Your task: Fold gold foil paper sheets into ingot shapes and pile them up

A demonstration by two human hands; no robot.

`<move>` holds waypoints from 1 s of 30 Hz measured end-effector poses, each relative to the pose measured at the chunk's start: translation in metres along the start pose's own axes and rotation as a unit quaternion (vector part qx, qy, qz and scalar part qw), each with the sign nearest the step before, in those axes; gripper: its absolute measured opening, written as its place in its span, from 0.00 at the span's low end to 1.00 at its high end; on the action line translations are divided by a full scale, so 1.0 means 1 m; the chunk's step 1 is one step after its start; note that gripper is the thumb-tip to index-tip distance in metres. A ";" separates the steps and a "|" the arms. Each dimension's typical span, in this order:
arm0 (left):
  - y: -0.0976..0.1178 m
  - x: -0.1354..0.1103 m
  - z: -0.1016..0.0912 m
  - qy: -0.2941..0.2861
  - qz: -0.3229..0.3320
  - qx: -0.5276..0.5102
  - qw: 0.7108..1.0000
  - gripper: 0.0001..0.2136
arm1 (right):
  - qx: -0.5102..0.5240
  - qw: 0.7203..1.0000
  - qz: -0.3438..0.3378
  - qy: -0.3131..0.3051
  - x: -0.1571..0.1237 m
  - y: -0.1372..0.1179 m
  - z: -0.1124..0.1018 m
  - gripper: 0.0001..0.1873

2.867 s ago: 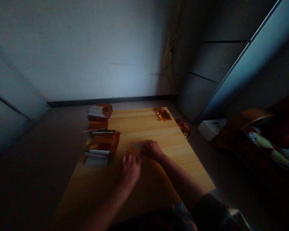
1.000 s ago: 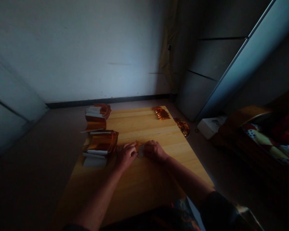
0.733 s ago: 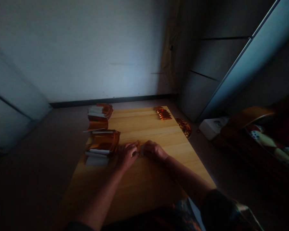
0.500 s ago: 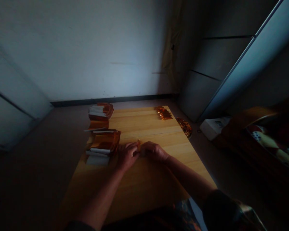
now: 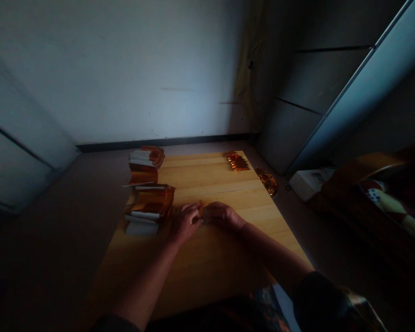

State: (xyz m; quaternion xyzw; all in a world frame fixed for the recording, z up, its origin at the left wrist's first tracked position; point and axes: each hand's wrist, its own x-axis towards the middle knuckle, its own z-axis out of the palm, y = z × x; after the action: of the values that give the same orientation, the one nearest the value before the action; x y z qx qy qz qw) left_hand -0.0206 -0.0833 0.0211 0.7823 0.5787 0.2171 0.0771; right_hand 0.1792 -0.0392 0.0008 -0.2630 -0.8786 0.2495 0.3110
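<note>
Close together over the wooden table (image 5: 207,263), my left hand (image 5: 186,222) and my right hand (image 5: 225,216) pinch a small piece of orange-gold foil paper (image 5: 201,203) between them. Both sets of fingers are closed on it, and most of the paper is hidden behind them. Just left of my left hand lies a stack of foil paper sheets (image 5: 148,201), coppery on one side and whitish on the other. Behind it is a second, bent stack (image 5: 156,157). A row of shiny folded foil pieces (image 5: 238,162) sits at the table's far right corner.
A heap of shiny foil pieces (image 5: 267,182) is beyond the table's right edge, low down. A white box (image 5: 308,185) stands on the floor to the right, beside wooden furniture (image 5: 363,163) with patterned cloth. A pale wall (image 5: 152,69) rises behind the table.
My right hand's fingers have shifted slightly on the foil paper, and a little more pale surface shows between the hands. The camera view has moved a little. The stacks lie as before.
</note>
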 end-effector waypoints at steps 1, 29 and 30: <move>0.000 0.000 0.000 0.000 0.003 -0.001 1.000 0.02 | -0.003 1.000 0.000 -0.002 -0.001 0.000 0.000 0.06; -0.005 -0.001 0.007 -0.007 0.004 0.004 1.000 0.04 | -0.118 0.955 0.245 -0.114 0.035 -0.010 -0.002 0.05; -0.005 -0.001 0.007 -0.006 0.004 0.004 1.000 0.04 | -0.118 0.954 0.252 -0.116 0.036 -0.011 -0.003 0.06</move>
State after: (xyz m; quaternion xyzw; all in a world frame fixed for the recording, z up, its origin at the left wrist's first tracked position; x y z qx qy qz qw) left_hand -0.0221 -0.0813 0.0126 0.7863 0.5758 0.2103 0.0769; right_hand 0.1536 -0.0245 0.0246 -0.4796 -0.8371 0.2431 0.1011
